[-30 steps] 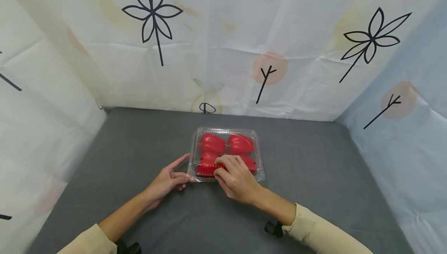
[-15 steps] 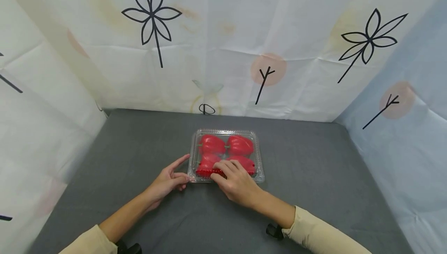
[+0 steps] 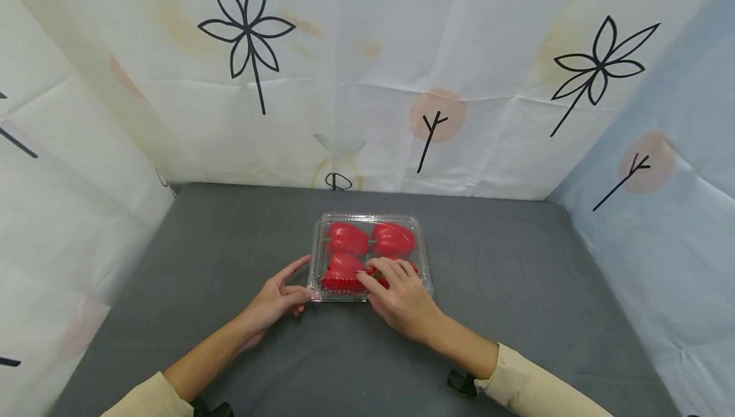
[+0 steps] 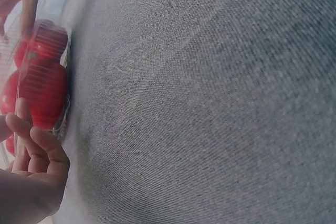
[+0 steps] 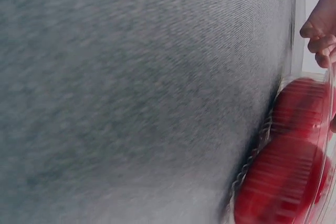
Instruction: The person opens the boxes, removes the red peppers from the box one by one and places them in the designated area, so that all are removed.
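Clear plastic box: a see-through box (image 3: 370,217) sits flat in the middle of a grey table (image 3: 511,251), straight in front of the person. In the head view it looks longer from left to right than from near to far.

Peppers in the box: four red ones in two rows of two. The far row has a far left pepper (image 3: 347,239) and a far right pepper (image 3: 393,239); the near row has a near left pepper (image 3: 342,270) and a near right pepper (image 5: 278,182), partly covered by fingers in the head view. A leafy green stem (image 3: 376,274) shows beside those fingers.

Left hand: this hand (image 3: 278,296) is outside the box, pinching the rim at its near left corner, with the index finger reaching along the left side.

Right hand: this hand (image 3: 404,302) comes in over the near edge, fingers bent and tips down at the near right pepper. Whether they grasp anything or only rest on clear plastic, I cannot tell.

Box from each hand: from the left hand the box lies to the right; from the right hand most of it lies ahead and to the left. The left hand is nearer the near left corner, the right hand nearer the middle of the near edge.

Behind the table: a pale hanging cloth (image 3: 367,60) printed with dark leaf outlines.
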Available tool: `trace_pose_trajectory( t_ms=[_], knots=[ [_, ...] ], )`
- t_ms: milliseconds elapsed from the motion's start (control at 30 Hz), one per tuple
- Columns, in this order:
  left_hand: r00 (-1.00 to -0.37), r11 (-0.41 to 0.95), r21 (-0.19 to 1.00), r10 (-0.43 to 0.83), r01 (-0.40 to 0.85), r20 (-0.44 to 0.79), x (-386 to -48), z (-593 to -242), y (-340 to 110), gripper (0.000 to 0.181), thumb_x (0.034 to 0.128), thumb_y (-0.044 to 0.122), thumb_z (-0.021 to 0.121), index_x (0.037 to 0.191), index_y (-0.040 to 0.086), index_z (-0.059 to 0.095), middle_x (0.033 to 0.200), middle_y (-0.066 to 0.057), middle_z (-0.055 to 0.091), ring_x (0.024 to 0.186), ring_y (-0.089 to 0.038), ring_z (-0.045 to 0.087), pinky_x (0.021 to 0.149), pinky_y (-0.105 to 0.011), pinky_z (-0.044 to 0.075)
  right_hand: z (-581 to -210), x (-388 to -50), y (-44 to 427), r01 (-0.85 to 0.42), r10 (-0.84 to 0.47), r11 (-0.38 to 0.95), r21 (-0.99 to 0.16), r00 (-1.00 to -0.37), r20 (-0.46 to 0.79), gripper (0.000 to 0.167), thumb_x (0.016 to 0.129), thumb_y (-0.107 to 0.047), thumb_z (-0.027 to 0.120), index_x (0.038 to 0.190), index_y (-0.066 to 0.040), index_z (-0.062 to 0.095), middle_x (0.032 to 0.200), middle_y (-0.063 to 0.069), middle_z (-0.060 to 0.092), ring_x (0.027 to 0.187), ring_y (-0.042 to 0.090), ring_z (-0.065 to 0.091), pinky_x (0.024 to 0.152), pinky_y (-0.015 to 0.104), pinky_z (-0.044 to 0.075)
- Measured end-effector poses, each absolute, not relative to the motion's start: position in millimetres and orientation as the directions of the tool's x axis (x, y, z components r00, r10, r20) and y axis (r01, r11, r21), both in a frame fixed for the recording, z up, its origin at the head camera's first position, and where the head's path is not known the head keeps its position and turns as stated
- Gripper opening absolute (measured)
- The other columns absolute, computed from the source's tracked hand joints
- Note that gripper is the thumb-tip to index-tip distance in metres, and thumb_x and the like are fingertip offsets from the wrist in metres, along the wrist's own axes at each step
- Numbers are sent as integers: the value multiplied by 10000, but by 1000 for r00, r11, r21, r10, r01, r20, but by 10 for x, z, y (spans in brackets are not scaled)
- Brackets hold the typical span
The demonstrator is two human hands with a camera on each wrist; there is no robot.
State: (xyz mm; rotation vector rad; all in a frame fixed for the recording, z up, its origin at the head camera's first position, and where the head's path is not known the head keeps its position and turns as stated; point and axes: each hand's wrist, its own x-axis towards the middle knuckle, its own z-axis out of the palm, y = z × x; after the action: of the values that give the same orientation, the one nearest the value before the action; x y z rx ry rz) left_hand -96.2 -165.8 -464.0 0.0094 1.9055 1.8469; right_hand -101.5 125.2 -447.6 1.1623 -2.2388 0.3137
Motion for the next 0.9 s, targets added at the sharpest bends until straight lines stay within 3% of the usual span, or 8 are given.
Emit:
trace_pose_trajectory(
  t_ms=[233,400,467,533,600,667,800,900],
  knots=[
    [-879,76,948,358,-310,-316,-956,-4623,-1672,743,951,104,657,1570,189,256,928,-109,690,714,-136,557,704,-279,508,-4493,-986,1374,-682,-516,731,-28,-579,631,796,660,-283,886,1344,-64,544,1341,221,531,1234,367,515,919,575,458],
    [-880,82,946,351,-313,-321,-962,-4624,-1668,736,948,85,655,1564,200,268,935,-109,695,710,-129,555,691,-270,499,-4500,-926,1423,-471,-332,869,-152,-783,526,1082,661,-473,858,1503,-48,327,1456,295,420,1312,492,434,940,673,412],
    [-880,91,944,345,-316,-328,-968,-4625,-1664,733,949,97,659,1562,203,272,945,-102,703,719,-137,564,699,-270,502,-4498,-916,1441,-381,-264,904,-194,-854,448,1164,670,-549,831,1540,-53,238,1495,297,372,1289,498,464,912,658,448],
    [-880,96,941,334,-326,-339,-974,-4624,-1660,729,946,114,669,1557,214,284,948,-87,711,726,-145,574,703,-273,505,-4494,-911,1459,-323,-221,919,-227,-898,382,1188,690,-586,807,1560,-67,186,1513,290,354,1187,475,564,796,568,534],
    [-878,105,939,333,-328,-344,-983,-4628,-1660,730,946,129,673,1557,215,282,953,-75,715,731,-150,578,707,-273,505,-4494,-908,1482,-300,-206,923,-240,-914,350,1183,702,-597,796,1565,-73,180,1500,288,380,1031,437,656,624,446,559],
    [-878,108,939,333,-327,-345,-991,-4627,-1662,733,944,138,677,1557,216,283,964,-75,723,735,-153,583,706,-271,504,-4498,-907,1503,-303,-208,922,-242,-913,351,1159,705,-583,798,1559,-70,205,1460,279,436,872,390,698,491,337,500],
    [-879,116,943,343,-312,-332,-1003,-4642,-1679,735,946,139,673,1560,214,276,985,-105,722,741,-173,585,708,-278,504,-4519,-913,1553,-354,-246,911,-211,-879,409,1116,696,-549,817,1523,-38,270,1369,263,521,597,244,630,429,225,391],
    [-878,118,945,350,-304,-326,-1004,-4651,-1685,735,948,132,667,1562,215,271,995,-145,710,747,-194,583,708,-288,506,-4539,-924,1595,-396,-279,901,-178,-843,460,1082,691,-525,832,1490,-8,318,1339,256,551,451,119,451,409,182,323]
  ],
)
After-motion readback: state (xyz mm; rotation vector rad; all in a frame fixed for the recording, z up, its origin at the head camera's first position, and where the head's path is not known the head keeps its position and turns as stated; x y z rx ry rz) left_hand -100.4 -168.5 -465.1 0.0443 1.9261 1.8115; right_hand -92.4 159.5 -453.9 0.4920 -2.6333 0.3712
